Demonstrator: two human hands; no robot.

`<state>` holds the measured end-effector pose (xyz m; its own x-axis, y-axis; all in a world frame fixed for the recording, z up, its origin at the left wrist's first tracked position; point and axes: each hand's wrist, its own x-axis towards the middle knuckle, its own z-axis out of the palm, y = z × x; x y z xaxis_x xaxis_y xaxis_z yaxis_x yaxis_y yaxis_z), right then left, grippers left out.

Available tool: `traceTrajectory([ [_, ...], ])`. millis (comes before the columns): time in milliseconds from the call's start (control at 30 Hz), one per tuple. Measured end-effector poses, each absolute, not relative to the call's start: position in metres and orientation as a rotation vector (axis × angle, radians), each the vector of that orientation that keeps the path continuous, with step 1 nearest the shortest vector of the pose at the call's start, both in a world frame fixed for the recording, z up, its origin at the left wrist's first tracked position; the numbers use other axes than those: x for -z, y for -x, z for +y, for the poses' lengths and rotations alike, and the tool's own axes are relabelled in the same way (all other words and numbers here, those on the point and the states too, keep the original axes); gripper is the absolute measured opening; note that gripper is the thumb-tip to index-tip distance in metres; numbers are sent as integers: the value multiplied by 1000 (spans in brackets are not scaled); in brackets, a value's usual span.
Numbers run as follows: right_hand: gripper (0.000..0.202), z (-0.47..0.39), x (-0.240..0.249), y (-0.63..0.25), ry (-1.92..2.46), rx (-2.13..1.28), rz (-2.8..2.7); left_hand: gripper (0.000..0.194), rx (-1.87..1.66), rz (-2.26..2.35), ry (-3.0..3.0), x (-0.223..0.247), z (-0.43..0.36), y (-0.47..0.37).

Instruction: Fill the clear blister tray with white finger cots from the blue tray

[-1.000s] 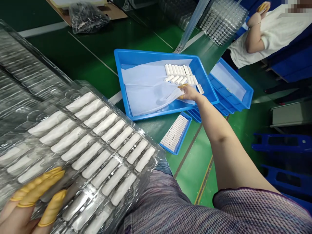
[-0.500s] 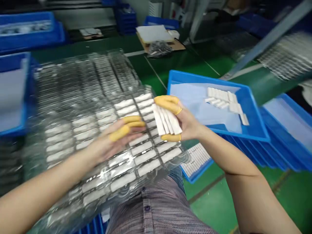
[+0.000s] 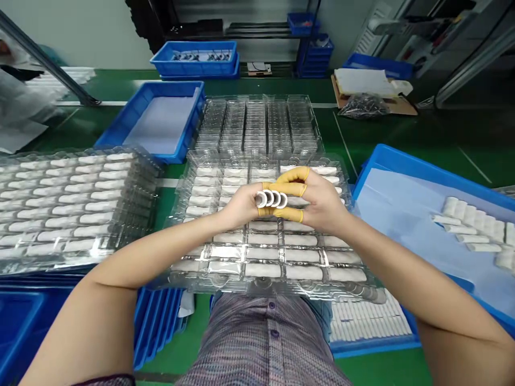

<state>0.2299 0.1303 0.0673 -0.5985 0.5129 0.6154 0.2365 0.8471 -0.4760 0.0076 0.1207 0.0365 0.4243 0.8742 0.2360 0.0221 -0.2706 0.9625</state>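
Note:
Between both hands is a short row of several white curved pieces [image 3: 271, 199], their round, crescent-like ends facing me. My left hand [image 3: 240, 205] is closed on the row's left side, and my right hand [image 3: 324, 199] pinches it from the right, above and below. Yellow finger covers sit on the fingertips of both hands. Just beneath them lies a clear plastic tray [image 3: 263, 287] with many pockets, most holding similar white pieces. The hands and forearms hide some of its pockets.
Behind stands another clear tray stack [image 3: 257, 123]. Filled trays [image 3: 76, 203] are piled at left. A blue bin [image 3: 402, 155] with white sheet and loose white pieces is at right. A lower blue tray [image 3: 374, 348] of white pieces and another blue bin [image 3: 193, 145] flank the work.
My view has turned left. My left hand, formerly apart over the tray, has joined my right on the white pieces, which are now turned with their ends toward me.

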Motion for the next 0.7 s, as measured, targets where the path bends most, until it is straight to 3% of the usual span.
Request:
traceTrajectory([
  [233,40,127,-63,-205,504,-369,-2188,22,-1232,707,-1818,-25,128,6],
  [533,40,114,-69,-193,774,-58,-2461,25,-1026,874,-1813,-21,126,6],
  [600,36,114,-69,-187,875,-71,-2495,32,-952,914,-1798,-22,122,4],
  [700,32,125,-66,-183,992,-443,-2274,66,-938,879,-1653,-23,115,3],
])
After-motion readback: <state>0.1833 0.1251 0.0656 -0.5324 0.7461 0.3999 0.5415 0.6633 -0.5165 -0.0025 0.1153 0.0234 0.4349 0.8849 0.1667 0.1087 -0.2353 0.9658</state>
